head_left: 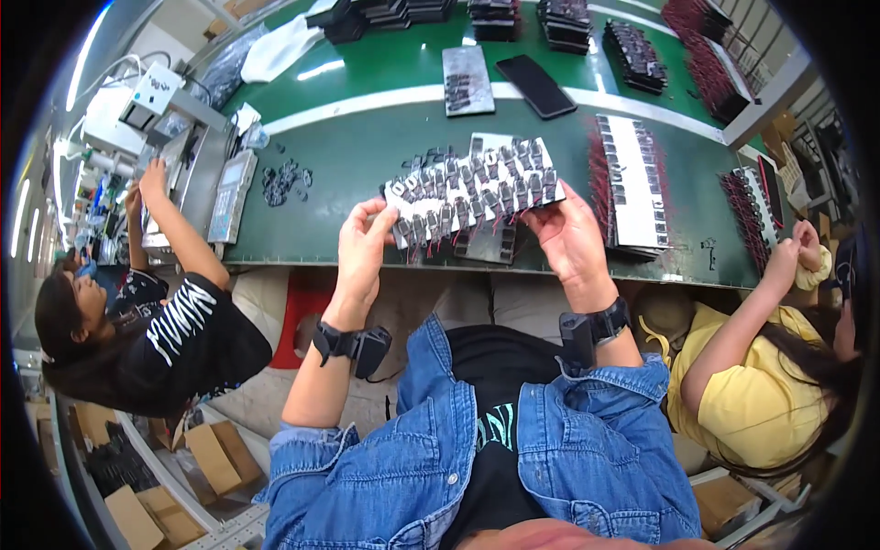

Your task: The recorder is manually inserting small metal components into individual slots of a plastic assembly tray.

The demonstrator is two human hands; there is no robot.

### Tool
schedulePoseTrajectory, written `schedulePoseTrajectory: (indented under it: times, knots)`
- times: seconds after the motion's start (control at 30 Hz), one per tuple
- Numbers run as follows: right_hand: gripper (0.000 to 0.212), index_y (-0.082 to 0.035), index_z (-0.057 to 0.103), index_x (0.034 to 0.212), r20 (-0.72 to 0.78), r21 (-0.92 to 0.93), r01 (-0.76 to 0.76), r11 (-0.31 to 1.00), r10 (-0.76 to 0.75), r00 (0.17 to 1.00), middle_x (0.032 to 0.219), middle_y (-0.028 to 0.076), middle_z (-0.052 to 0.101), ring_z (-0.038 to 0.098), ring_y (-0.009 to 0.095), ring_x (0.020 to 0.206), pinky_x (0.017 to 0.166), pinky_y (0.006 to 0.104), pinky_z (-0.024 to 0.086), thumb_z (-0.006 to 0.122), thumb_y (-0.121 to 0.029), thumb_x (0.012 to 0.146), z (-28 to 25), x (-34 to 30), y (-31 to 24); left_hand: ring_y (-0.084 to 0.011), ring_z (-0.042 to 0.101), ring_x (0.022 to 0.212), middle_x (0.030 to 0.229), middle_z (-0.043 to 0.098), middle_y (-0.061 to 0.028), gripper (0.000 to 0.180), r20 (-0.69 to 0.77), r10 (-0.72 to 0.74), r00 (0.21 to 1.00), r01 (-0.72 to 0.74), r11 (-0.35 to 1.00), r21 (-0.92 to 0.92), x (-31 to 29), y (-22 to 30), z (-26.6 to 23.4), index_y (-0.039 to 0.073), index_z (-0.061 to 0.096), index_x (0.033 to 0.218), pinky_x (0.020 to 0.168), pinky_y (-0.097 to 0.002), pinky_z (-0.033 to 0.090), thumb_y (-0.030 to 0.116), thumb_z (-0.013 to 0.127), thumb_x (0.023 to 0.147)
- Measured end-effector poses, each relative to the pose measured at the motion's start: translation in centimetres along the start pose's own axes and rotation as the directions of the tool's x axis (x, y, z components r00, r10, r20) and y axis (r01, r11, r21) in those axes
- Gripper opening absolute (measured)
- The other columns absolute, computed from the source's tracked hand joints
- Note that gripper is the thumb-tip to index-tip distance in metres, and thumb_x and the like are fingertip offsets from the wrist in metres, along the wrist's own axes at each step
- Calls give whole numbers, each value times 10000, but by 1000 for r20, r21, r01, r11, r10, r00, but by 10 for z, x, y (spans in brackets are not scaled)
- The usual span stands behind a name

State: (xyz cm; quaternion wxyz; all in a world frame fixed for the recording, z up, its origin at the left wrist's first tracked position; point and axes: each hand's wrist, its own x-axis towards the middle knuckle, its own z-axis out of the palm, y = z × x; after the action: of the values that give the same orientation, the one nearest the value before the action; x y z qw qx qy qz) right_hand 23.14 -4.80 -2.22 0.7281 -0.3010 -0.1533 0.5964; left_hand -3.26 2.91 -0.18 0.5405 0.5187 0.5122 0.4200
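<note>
"White board [410, 207], with rows of small black parts [484, 197] across it. Where is it?"

"Over the green counter [330, 147], between the person's two hands."

"How do the fingers stand?"

"The left hand [360, 252] pinches the board's left end. The right hand [570, 236] pinches its right end, with some fingers hidden underneath."

"What is left of the board?"

"A loose heap of little black pieces [286, 181], and farther left a co-worker in a black top [197, 339]."

"And right of it?"

"A stack of white panels [634, 179] edged with dark pieces and red wires; well to the right, a co-worker in yellow [742, 390]."

"Beyond the board?"

"A grey plate [466, 64] bearing a few black parts, straight beyond its middle. A dark phone [537, 87] lies beyond its right half."

"Under it?"

"Another plate [486, 246], partly covered by the board."
</note>
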Motion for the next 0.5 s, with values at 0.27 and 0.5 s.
schedulePoseTrajectory:
  times: [0.27, 0.5]
  knots:
    - [281, -21, 586, 1239, -28, 66, -40, 997, 42, 999, 1127, 101, 675, 649, 215, 1011, 895, 385, 559, 447, -168, 1045, -9, 5, 4, -59, 600, 851, 979, 652, -14, 227, 32, -129, 991, 133, 971, -199, -2, 5, -4, 46, 588, 1087, 664, -216, 472, 158, 692, 920]
    - [322, -25, 583, 1260, 138, 188, -118, 975, 93, 986, 1178, 119, 666, 635, 243, 1076, 930, 419, 546, 456, -235, 1052, -17, 10, -3, -85, 614, 888, 998, 649, -13, 199, 48, -109, 993, 117, 965, -233, -3, 10, 1, 52, 603, 1080, 660, -262, 512, 143, 684, 923]
